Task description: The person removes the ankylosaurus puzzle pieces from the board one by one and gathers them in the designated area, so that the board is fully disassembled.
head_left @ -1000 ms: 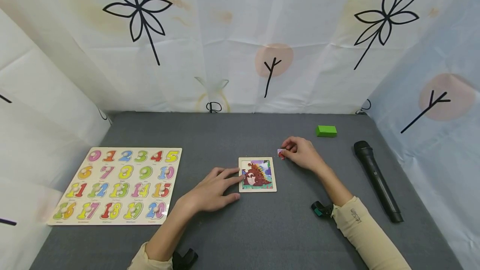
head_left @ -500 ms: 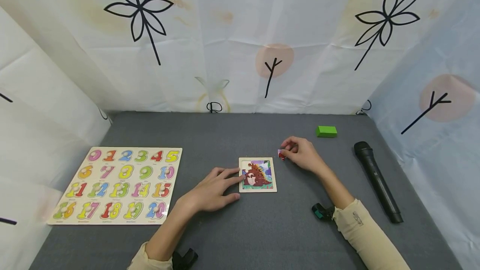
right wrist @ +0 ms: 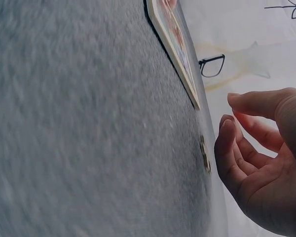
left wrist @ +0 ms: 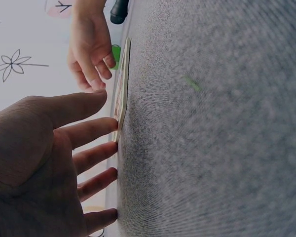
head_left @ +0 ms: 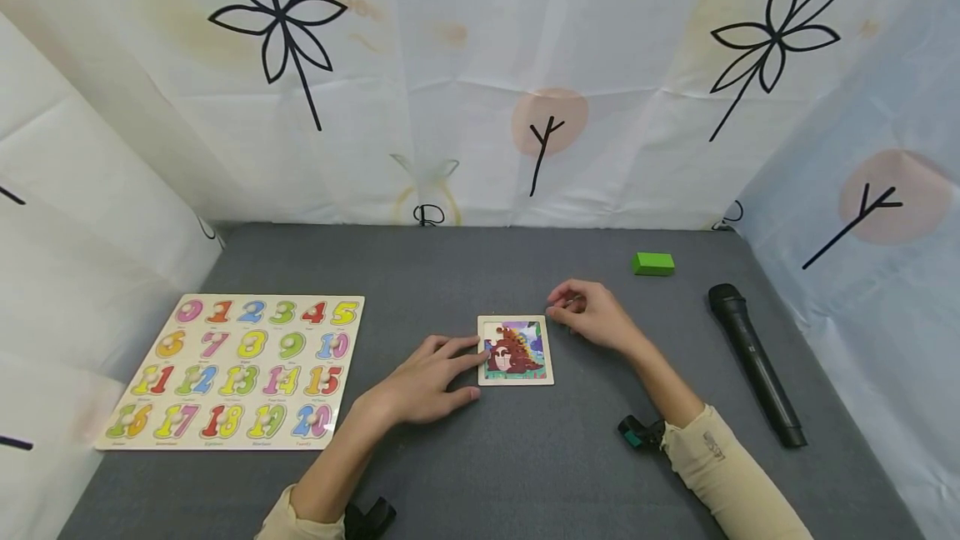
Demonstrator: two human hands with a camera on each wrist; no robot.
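A small square jigsaw puzzle (head_left: 549, 373) in a pale wooden frame lies flat on the table, showing a reddish-brown dinosaur. There is a pale bare patch at its upper left. My left hand (head_left: 431, 377) rests spread beside it, with fingertips on the frame's left side. Just off the upper right corner hovers my right hand (head_left: 596, 315), fingers loosely bent. In the right wrist view a gap shows between the right hand's thumb and forefinger, and nothing sits in it. A loose puzzle piece (right wrist: 205, 154) lies on the table below those fingers; the hand hides it in the head view.
A wooden number board (head_left: 348, 373) with pegged numerals 0 to 20 lies at the left. A green block (head_left: 652, 263) sits at the back right, and a black microphone (head_left: 753, 361) lies along the right side. White cloth walls (head_left: 465, 40) surround the grey table (head_left: 480, 473).
My right hand has let go of the puzzle piece and shifted slightly left toward the frame. The left hand and the framed puzzle have stayed in place.
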